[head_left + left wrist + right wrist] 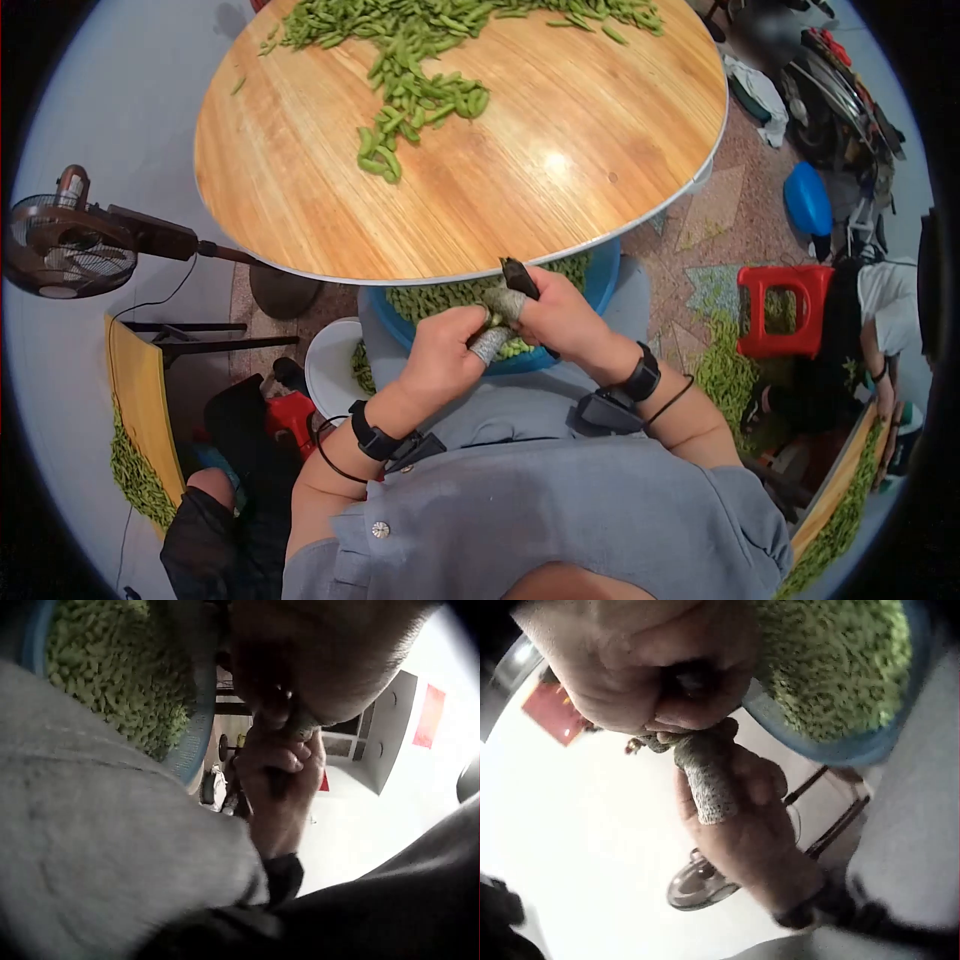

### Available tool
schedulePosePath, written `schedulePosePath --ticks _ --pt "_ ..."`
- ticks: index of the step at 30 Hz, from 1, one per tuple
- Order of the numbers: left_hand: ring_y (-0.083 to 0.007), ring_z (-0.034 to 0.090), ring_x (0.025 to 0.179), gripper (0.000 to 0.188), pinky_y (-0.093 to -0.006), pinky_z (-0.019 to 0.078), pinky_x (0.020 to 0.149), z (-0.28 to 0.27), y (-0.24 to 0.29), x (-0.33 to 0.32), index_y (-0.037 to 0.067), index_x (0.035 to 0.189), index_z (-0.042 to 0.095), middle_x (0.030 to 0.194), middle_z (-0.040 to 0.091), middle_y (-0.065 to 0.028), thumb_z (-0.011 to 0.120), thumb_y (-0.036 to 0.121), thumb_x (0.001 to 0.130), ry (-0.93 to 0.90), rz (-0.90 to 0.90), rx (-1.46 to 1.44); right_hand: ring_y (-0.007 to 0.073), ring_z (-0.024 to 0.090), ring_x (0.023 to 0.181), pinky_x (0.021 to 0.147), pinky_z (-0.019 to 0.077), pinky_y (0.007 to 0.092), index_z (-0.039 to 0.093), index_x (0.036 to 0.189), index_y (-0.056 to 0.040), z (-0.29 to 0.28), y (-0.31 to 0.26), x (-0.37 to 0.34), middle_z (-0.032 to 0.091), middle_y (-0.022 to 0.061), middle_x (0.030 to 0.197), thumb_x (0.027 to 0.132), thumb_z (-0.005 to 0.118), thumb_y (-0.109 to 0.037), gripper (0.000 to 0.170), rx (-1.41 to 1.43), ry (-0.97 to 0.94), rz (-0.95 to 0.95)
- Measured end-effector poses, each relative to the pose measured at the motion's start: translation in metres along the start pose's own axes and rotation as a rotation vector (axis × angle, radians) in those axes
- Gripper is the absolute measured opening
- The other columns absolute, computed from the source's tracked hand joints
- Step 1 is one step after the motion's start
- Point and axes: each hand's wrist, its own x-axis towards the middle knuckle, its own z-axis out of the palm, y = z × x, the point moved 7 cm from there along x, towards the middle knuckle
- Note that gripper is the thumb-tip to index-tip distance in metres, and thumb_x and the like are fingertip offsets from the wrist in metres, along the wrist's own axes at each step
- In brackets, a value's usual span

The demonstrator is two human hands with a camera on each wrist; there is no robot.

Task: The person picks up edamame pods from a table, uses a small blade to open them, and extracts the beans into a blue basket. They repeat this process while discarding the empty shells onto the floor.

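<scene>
Above the blue basin (606, 290), my two hands meet with their fingertips together. My left hand (441, 350) pinches a green edamame pod (495, 318) between thumb and wrapped finger. My right hand (565, 318) has its fingers curled round a dark bar-like object (517, 278), whose end shows in the palm in the right wrist view; its wrapped thumb touches the pod. Grey speckled wrapping (709, 793) covers a left-hand digit. Green beans (832, 667) fill the basin, which rests between the person's legs. Fingers hide most of the pod.
A round wooden table (560, 190) stands just ahead, with a heap of edamame pods (400, 35) on it. A white bucket (335, 365) is at the left, a fan (75, 245) beyond it. To the right are a red stool (785, 300) and pods (725, 370) on the floor.
</scene>
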Motion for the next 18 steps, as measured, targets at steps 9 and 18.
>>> schedulePosePath --ticks 9,18 --pt "-0.0058 0.052 0.058 0.013 -0.0201 0.0426 0.052 0.006 -0.017 -0.010 0.002 0.091 0.061 0.072 0.059 0.0000 0.048 0.007 0.092 -0.128 -0.458 -0.861 0.0042 0.043 0.054 0.046 0.0342 0.0210 0.056 0.092 -0.0041 -0.006 -0.002 -0.007 0.053 -0.0006 0.070 0.090 0.058 -0.017 0.013 0.011 0.018 -0.011" --pt "-0.0059 0.048 0.057 0.010 -0.0215 0.0396 0.052 0.001 -0.010 -0.007 0.003 0.087 0.059 0.067 0.054 0.0029 0.052 0.009 0.090 -0.112 -0.300 -0.569 0.0041 0.048 0.063 0.055 0.0418 0.0226 0.062 0.096 -0.0007 -0.008 -0.013 -0.017 0.057 -0.0019 0.070 0.085 0.063 -0.014 0.017 -0.316 0.022 -0.260"
